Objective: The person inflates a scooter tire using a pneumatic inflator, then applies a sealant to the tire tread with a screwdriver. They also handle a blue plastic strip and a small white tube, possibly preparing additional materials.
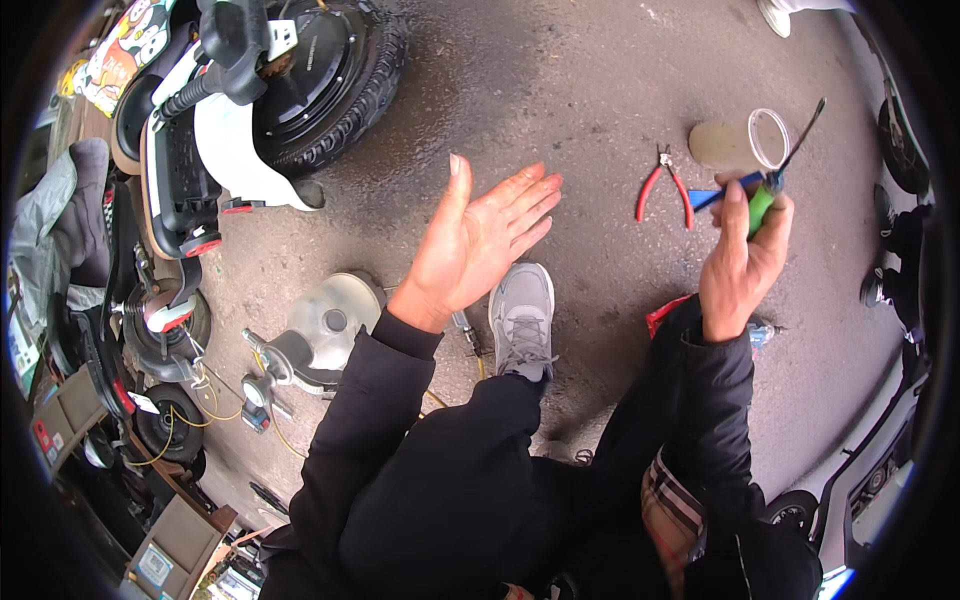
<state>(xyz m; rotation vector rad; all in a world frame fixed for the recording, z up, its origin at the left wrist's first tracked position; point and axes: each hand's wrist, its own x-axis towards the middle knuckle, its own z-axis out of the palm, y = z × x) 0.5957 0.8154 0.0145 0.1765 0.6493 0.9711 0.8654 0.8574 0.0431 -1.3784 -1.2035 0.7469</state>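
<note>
My left hand (482, 232) is held out over the ground, palm showing and fingers stretched, with nothing in it. In my right hand (742, 262) is a screwdriver (764, 207) with a green handle, its dark shaft slanting up to the right. A blue strip (708, 196) shows beside that hand; whether it is held or lies behind the fingers I cannot tell. Just left of it lie red-handled cutting pliers (648, 190), jaws pointing away from me. Beyond them a clear plastic tub (722, 145) with murky contents rests on its side.
An electric scooter (235, 140) with a fat black tyre (350, 130) lies at the upper left over wet ground. Nearer stands a grey round device (335, 315) with a gauge (257, 390) and yellow hose. Wheels and scooter parts crowd the left. My grey shoe (523, 315) is mid-view; parked vehicles edge the right.
</note>
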